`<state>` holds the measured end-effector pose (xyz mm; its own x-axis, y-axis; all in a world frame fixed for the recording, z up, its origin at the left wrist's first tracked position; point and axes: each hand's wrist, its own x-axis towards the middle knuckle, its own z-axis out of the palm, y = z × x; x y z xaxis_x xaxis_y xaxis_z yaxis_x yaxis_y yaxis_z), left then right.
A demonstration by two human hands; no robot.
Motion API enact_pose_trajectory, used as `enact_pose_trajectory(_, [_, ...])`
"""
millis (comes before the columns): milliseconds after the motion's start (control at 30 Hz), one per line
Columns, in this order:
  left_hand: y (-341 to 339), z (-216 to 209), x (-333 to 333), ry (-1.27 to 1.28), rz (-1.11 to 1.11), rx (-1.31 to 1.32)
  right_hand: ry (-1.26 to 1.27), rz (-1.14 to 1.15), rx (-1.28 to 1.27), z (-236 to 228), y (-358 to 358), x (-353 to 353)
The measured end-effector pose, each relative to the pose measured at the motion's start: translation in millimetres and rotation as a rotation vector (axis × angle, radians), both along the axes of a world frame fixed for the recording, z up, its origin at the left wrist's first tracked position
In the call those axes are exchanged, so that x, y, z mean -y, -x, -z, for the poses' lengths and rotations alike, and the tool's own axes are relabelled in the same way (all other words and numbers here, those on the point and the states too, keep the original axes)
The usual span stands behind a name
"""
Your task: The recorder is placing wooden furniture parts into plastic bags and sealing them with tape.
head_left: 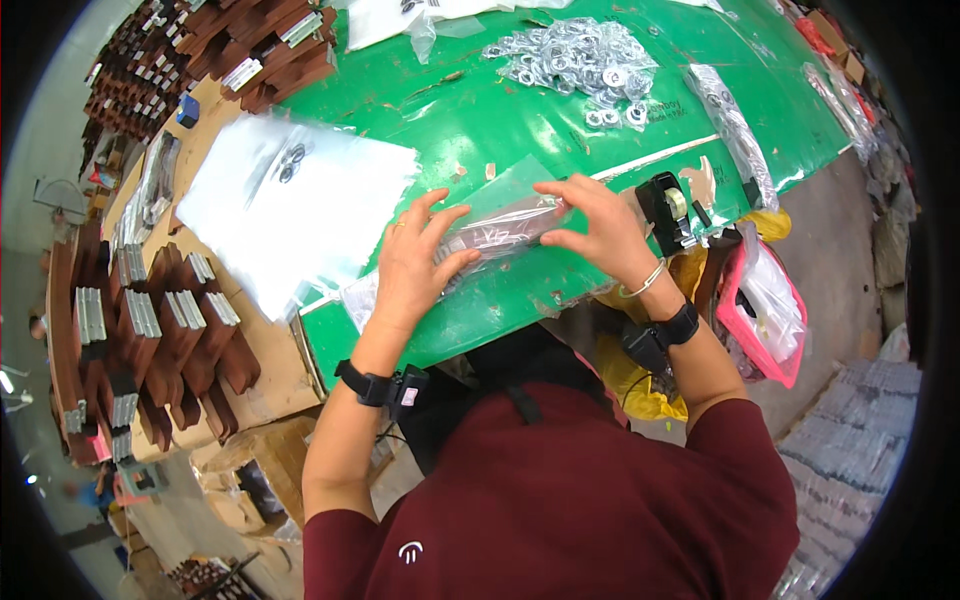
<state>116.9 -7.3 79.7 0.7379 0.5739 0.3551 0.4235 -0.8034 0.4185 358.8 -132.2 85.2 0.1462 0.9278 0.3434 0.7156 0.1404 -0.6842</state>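
Note:
A clear plastic bag (505, 228) with a reddish-brown piece inside lies crosswise on the green table in front of me. My left hand (412, 262) rests at its left end, fingers spread and curved, thumb toward the bag. At the right end is my right hand (600, 228), index finger along the far edge and thumb near the close edge, with a gap between them. A loose clear flap of the bag spreads out beyond the piece. Contact under the fingertips is partly hidden.
White plastic bags (300, 200) lie stacked at left. Small bagged ring-shaped parts (580, 60) are heaped at the back. A black tape dispenser (665, 212) stands right of my right hand. Brown slotted pieces (165, 330) fill the left bench; a pink-rimmed container (795, 365) sits below right.

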Motion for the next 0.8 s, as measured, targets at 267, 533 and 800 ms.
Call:
enact_pose_trajectory(267, [-7,8,5,-0.064,0.029,0.024,-0.155,0.045,0.27,9,4,7])
enact_pose_trajectory(533, [-8,15,6,0.079,0.092,0.123,-0.121,-0.197,0.193,19,-9,-3])
enact_pose_trajectory(800, [-13,23,-6,0.302,-0.008,0.057,0.133,-0.237,-0.433,44,-12,-23])
